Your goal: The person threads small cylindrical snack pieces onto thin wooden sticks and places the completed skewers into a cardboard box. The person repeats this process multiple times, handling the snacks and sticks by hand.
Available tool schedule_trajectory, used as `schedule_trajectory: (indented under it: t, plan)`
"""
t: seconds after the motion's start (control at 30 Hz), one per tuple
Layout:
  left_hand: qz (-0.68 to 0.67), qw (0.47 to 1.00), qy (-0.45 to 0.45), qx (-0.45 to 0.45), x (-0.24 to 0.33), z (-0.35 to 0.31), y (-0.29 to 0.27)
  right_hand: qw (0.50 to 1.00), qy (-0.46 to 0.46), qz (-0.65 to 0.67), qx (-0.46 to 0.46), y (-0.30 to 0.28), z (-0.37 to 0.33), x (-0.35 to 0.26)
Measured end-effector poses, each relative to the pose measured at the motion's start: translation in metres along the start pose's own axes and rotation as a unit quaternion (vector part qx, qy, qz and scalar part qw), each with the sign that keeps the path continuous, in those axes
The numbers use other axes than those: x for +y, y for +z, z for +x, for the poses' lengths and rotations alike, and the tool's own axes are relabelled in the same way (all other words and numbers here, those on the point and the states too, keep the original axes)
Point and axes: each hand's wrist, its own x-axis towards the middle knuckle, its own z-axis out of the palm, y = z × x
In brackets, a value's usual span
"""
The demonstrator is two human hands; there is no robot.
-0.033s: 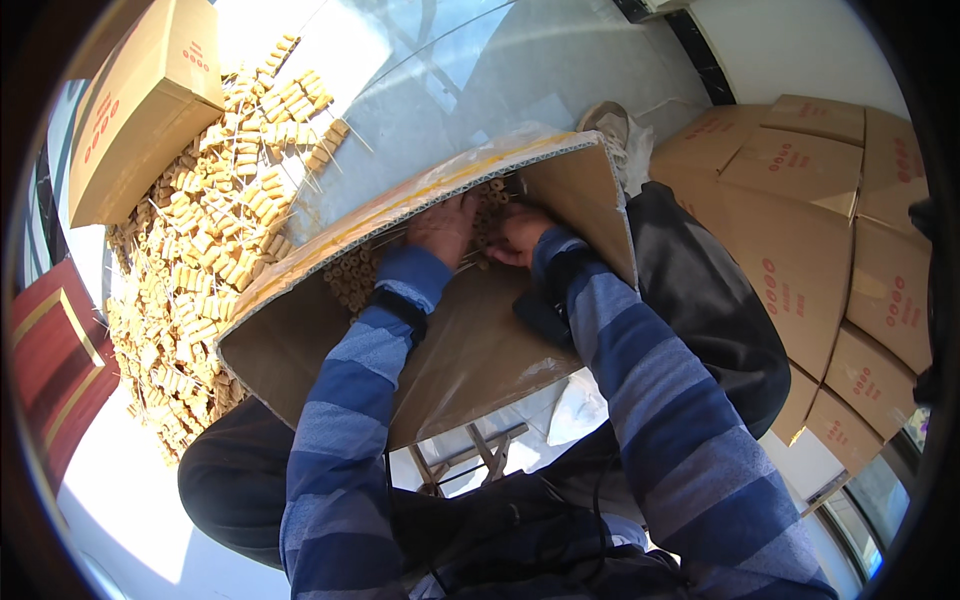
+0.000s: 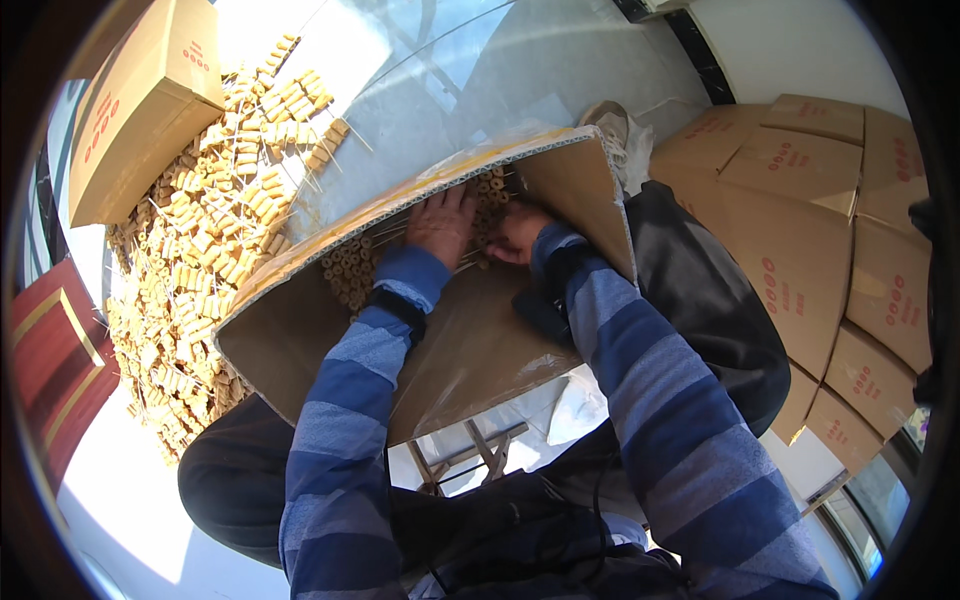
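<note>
Both my hands are inside an open cardboard box [image 2: 480, 320] held between my knees. My left hand [image 2: 442, 228] lies flat with fingers stretched toward the far wall, pressing on skewers of tan, hollow rolls. To its right, my right hand [image 2: 518, 232] is curled, its fingers closed round the thin stick ends; the fingertips are partly hidden. Skewered rolls [image 2: 350, 272] are packed along the box's far side, hollow ends facing up. More skewered rolls [image 2: 492, 190] show between and beyond my hands.
A big heap of skewered rolls [image 2: 190, 270] spreads over the floor at left. Behind it stands a closed carton [image 2: 150, 110]. Stacked cartons [image 2: 800, 230] fill the right side. A shoe [image 2: 612, 130] is just beyond the box, and a wooden frame [image 2: 470, 460] shows beneath it.
My left hand's fingers have straightened and flattened against the skewers. The box has shifted very slightly. My right hand has barely moved.
</note>
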Motion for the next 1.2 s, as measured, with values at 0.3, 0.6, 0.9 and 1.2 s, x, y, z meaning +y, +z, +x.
schedule_trajectory:
  t: [0.3,0.6,0.9,1.2]
  plan:
    - [-0.057,0.996,0.000,-0.070,0.006,0.002,-0.019,0.995,0.032,0.091,0.016,-0.010,0.007,0.000]
    - [-0.048,0.990,-0.003,-0.132,0.016,-0.031,-0.006,0.991,0.017,0.132,0.024,-0.020,0.007,0.009]
    - [-0.163,0.949,-0.114,-0.244,0.009,-0.011,0.023,0.990,0.028,0.118,0.066,-0.020,0.008,-0.004]
    - [-0.172,0.939,-0.203,-0.216,0.014,0.000,0.055,0.981,-0.004,0.163,0.107,-0.012,0.007,-0.008]
